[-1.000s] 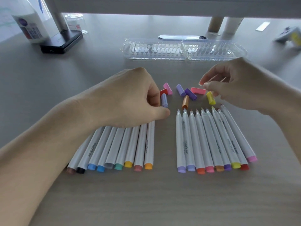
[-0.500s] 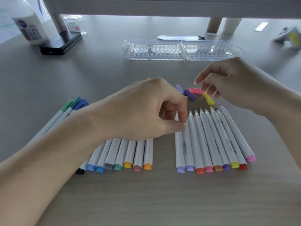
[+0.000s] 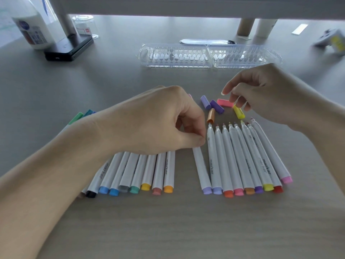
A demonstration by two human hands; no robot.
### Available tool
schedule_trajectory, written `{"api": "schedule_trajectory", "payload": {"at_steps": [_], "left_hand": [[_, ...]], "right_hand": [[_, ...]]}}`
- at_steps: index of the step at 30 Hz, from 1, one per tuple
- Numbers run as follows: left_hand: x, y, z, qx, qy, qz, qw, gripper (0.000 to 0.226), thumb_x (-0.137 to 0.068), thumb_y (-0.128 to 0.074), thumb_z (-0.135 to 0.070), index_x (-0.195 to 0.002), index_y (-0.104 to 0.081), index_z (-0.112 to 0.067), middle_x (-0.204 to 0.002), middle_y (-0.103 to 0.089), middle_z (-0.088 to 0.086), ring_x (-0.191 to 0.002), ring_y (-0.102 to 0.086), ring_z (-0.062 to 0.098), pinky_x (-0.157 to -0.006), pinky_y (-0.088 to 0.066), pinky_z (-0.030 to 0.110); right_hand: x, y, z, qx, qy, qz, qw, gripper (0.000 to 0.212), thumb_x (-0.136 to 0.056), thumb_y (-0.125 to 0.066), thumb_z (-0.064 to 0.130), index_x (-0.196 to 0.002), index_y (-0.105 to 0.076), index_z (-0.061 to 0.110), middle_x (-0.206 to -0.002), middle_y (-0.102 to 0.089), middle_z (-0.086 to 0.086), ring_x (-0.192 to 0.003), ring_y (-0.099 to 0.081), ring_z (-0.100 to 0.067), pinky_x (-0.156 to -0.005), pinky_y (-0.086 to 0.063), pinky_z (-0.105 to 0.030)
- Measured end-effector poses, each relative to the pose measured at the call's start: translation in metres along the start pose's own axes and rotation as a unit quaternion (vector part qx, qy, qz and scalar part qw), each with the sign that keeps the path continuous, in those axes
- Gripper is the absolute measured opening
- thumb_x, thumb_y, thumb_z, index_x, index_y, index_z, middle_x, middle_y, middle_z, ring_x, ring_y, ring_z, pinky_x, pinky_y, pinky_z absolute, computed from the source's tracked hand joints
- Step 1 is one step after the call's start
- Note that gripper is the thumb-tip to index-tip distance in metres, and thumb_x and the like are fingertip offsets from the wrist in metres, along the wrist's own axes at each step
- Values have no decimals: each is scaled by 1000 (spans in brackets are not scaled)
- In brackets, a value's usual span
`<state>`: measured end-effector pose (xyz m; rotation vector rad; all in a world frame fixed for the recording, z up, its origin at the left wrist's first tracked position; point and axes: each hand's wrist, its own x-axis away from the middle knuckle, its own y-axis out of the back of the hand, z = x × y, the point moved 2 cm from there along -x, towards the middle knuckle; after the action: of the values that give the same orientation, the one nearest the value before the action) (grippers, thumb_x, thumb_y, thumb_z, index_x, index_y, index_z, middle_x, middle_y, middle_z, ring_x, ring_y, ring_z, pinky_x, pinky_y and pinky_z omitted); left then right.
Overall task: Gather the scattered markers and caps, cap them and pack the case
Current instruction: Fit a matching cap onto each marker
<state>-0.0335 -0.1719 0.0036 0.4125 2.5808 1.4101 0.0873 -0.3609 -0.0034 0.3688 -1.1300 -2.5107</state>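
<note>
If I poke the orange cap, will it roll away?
Probably: the orange cap looks round and lies on its side on the smooth table. It's small and hollow, so likely very light and easily flicked.

grey table (image 3: 168,230), perhaps a shelf (image 3: 168,6) above

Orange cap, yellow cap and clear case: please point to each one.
orange cap (image 3: 211,116), head view, its middle.
yellow cap (image 3: 239,112), head view, its middle.
clear case (image 3: 177,57), head view, front wall, left half.
</note>
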Motion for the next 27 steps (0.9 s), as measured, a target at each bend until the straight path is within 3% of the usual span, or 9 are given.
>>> {"api": "schedule_trajectory", "payload": {"at_steps": [10, 15, 21, 27], "left_hand": [[1, 1, 2, -22, 1, -5, 1000, 6, -85, -78, -38, -80, -76, -35, -78, -72, -19, -77, -66, 1, -67, -45, 9], [1, 2, 2, -26, 14, -83, 996, 22, -84, -78, -44, -73, -67, -28, -65, -66, -14, -59, -58, 4, -56, -42, 12], [-2, -5, 4, -131, 69, -98, 984, 47, -76, -70, -70, -59, -63, -26, -61, -55, -37, -59, -55, -9, -48, -31, 15], [-3, -8, 9, -144, 101, -100, 979, 44, -74, -72, -67, -59, -67, -26, -55, -56, -29, -51, -55, -1, -49, -33, 19]], "right_hand": [[-1, -1, 0, -2, 7, -2, 1000, 31, -98, -53, 14, -82, -76, 27, -72, -73, 17, -67, -66, -5, -78, -61, -42], [0, -1, 1, -5, 7, -10, 1000, 31, -97, -53, 15, -81, -76, 28, -72, -73, 17, -64, -65, -2, -77, -60, -41], [1, 0, 2, -3, 11, -12, 1000, 31, -96, -53, 15, -82, -76, 29, -72, -73, 17, -63, -66, 1, -77, -61, -40], [0, -1, 2, -3, 12, -15, 1000, 30, -95, -53, 16, -82, -77, 29, -73, -74, 15, -70, -68, -5, -79, -61, -46]]}}
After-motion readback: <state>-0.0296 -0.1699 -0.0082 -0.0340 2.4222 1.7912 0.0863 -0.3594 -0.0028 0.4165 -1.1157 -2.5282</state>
